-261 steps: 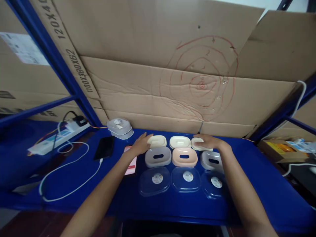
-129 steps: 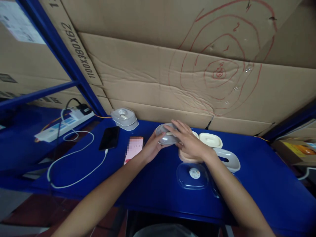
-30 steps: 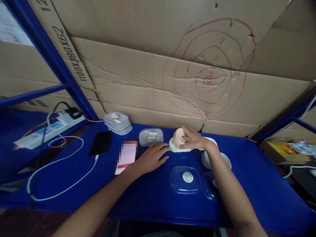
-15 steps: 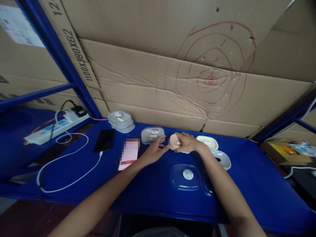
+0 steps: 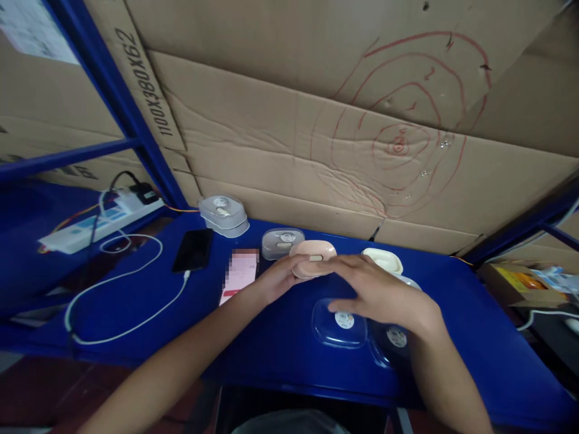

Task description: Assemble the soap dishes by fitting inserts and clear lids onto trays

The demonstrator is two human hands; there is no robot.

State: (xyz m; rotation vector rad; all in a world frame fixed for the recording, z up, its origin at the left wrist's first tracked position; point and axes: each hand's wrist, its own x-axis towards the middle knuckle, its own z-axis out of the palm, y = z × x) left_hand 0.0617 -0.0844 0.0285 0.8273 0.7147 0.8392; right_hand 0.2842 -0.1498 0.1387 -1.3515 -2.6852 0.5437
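A pink oval box (image 5: 313, 248) with a small pale tab on top is tilted up above the blue table (image 5: 280, 343). My left hand (image 5: 281, 278) grips its left side and lower edge. Over its right end, my right hand (image 5: 368, 286) has its thumb and fingers spread apart; whether its fingertips touch the box cannot be told. Behind the left hand sits a grey lidded box (image 5: 275, 246). A cream tray (image 5: 384, 260) lies to the right, with a white tray (image 5: 409, 281) partly hidden by my right wrist. Two clear lids (image 5: 328, 325) with round labels lie nearer the front edge.
Stacked grey boxes (image 5: 224, 214) stand at the back left. A black phone (image 5: 193, 250) on a white cable, a lit phone (image 5: 243, 271) and a power strip (image 5: 75, 234) are on the left. Cardboard (image 5: 253, 126) lines the back.
The pink box is now raised and tilted, with my left hand on it. My right hand has shifted right and opened wider. The view has turned slightly.
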